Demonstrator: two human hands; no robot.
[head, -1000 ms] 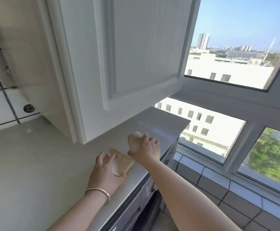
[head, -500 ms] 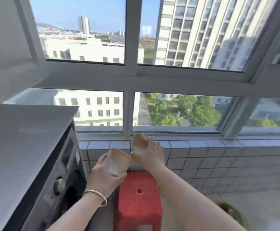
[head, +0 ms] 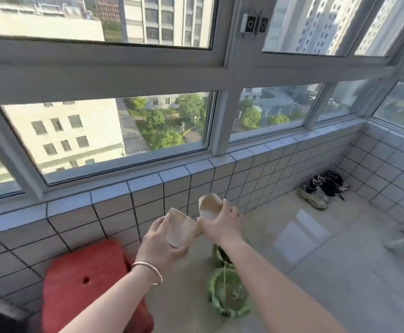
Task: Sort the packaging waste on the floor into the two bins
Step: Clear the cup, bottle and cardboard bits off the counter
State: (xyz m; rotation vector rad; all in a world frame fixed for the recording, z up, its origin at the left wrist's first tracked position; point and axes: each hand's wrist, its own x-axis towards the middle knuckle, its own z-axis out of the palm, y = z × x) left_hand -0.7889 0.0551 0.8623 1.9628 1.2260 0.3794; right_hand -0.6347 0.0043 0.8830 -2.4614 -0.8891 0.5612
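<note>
My left hand [head: 159, 246] grips a tan paper cup [head: 180, 228] tilted on its side. My right hand [head: 222, 223] grips a second tan paper cup [head: 208, 205], its mouth turned toward me. Both are held out in front of me above the balcony floor. Below my right forearm stand two bins lined with green bags: the nearer bin [head: 227, 294] shows its open mouth, and the farther bin [head: 220, 254] is mostly hidden by my arm.
A red plastic stool [head: 83, 284] stands against the tiled low wall [head: 148, 203] at the left. Several shoes [head: 321, 188] lie in the far right corner. Windows run above the wall. The pale floor [head: 340, 260] stretches to the right.
My view has swung right, from the counter and cabinet past the washing machine to the balcony floor. Both hands keep the cups; the two bins and the shoes have come into view.
</note>
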